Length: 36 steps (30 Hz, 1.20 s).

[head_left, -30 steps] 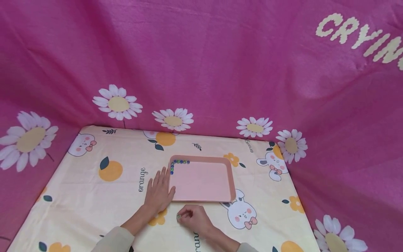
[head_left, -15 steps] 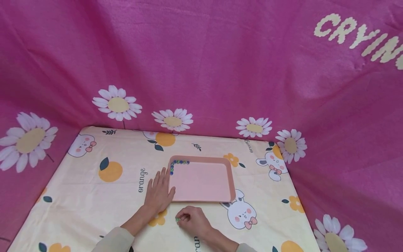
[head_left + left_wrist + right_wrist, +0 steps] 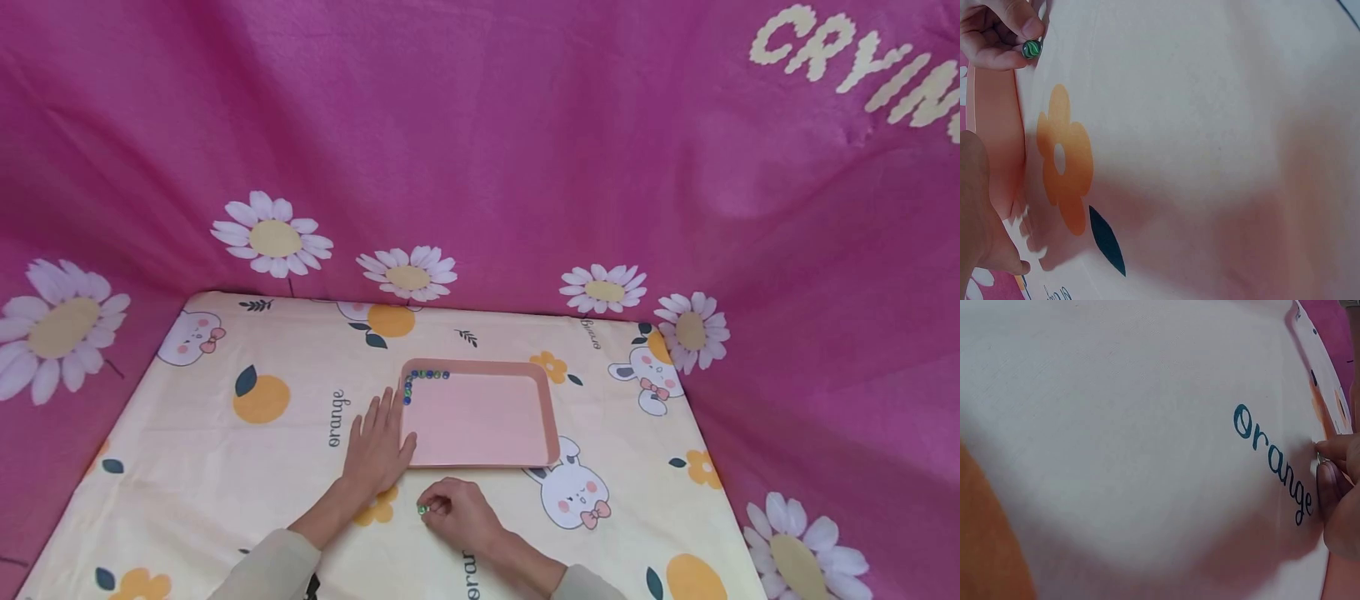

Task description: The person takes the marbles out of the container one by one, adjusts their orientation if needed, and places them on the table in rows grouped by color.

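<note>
Vs. 0.5 s earlier, everything sat a bit higher in the head view; L hand [image 3: 377, 450] & R hand [image 3: 461, 512] kept approx. the same pose rel. to the pink tray [image 3: 480, 421].

L hand, lower ctr, lay palm down along tray's L rim, fingers straight & slightly apart, thumb by the lower L corner; L sleeve [image 3: 270, 567] ran to the bottom edge. R hand, just R & below tray, had thumb & finger clamped on a green marble [image 3: 1032, 49], outside tray near its bottom rim; couldn't tell if marble touched the cloth.

Surface: cream tablecloth [image 3: 187, 467], orange print [image 3: 261, 398] at L; blue/green marbles [image 3: 430, 374] lined tray's upper L corner; rabbit print [image 3: 573, 496] R of tray. Room: magenta curtain [image 3: 480, 150] behind, daisies [image 3: 273, 237] from L to R, pale lettering [image 3: 862, 67] upper R.
</note>
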Each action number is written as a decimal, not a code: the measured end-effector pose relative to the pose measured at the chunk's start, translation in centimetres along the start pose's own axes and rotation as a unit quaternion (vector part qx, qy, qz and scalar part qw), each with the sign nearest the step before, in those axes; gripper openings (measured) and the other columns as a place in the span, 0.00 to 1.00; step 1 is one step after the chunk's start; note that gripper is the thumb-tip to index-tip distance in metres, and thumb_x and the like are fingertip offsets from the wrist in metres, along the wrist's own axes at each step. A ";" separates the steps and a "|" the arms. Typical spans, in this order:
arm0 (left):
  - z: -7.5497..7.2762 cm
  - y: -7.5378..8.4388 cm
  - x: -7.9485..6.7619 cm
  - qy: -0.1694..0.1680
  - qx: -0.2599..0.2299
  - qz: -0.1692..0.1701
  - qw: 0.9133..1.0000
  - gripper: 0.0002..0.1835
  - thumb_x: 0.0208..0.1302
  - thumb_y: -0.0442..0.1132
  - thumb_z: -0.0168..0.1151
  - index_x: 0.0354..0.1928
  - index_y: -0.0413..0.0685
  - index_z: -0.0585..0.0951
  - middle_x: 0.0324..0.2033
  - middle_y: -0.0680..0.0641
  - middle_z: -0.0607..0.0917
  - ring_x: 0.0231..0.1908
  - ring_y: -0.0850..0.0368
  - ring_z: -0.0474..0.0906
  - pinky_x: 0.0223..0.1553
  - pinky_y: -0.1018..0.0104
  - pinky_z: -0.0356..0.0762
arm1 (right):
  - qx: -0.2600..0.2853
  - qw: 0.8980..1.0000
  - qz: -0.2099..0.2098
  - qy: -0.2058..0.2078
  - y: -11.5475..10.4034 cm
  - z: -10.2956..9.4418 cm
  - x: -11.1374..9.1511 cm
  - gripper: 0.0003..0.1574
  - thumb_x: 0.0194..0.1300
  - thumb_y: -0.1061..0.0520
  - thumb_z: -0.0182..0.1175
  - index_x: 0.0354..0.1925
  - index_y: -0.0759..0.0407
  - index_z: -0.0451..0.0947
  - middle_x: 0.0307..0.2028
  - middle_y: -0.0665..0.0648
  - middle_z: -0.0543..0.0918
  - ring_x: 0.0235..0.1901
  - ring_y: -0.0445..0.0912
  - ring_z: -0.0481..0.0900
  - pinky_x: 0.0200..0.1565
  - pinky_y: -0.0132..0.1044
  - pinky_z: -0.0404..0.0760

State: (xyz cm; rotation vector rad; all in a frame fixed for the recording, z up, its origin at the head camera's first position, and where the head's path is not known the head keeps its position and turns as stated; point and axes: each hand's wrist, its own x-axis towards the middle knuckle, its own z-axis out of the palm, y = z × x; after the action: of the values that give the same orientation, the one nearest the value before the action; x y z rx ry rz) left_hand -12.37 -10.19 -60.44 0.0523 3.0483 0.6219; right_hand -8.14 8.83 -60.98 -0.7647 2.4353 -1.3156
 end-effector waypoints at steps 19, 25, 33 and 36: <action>0.2 -0.1 0.3 -0.005 -0.001 -0.010 1.000 0.43 0.72 0.55 0.50 0.79 0.43 0.47 0.77 0.39 0.50 0.75 0.39 0.46 0.72 0.38 0.45 | 0.061 0.997 0.034 0.019 -0.7 -1.8 1.4 0.09 0.62 0.65 0.67 0.41 0.57 0.85 0.31 0.44 0.83 0.30 0.35 0.78 0.35 0.28 0.82; 0.1 -0.1 0.2 -0.011 -0.005 -0.014 1.000 0.43 0.73 0.55 0.50 0.80 0.44 0.46 0.78 0.39 0.49 0.75 0.39 0.45 0.72 0.37 0.44 | 0.078 0.993 0.072 0.045 -2.2 -4.1 3.1 0.09 0.68 0.62 0.63 0.46 0.60 0.84 0.34 0.50 0.85 0.34 0.41 0.79 0.37 0.29 0.81; -0.2 0.1 0.2 -0.013 -0.002 -0.012 1.000 0.43 0.72 0.54 0.52 0.80 0.44 0.46 0.77 0.39 0.50 0.75 0.39 0.46 0.72 0.37 0.45 | 0.012 0.992 0.063 0.105 -1.5 -5.8 7.2 0.07 0.65 0.63 0.66 0.42 0.64 0.85 0.33 0.50 0.86 0.33 0.41 0.82 0.42 0.32 0.83; -0.1 0.1 0.2 -0.010 -0.003 -0.013 1.000 0.43 0.72 0.55 0.52 0.80 0.44 0.47 0.77 0.39 0.50 0.75 0.39 0.46 0.71 0.37 0.45 | 0.003 0.989 0.079 0.128 -0.9 -6.2 8.8 0.08 0.64 0.63 0.67 0.43 0.65 0.85 0.33 0.51 0.87 0.33 0.41 0.83 0.42 0.33 0.84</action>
State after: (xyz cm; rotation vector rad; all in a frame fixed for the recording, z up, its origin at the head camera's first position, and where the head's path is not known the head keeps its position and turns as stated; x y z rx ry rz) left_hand -12.55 -10.15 -60.31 0.0201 3.0223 0.6240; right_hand -18.05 7.74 -56.67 -0.4109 2.6230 -1.4334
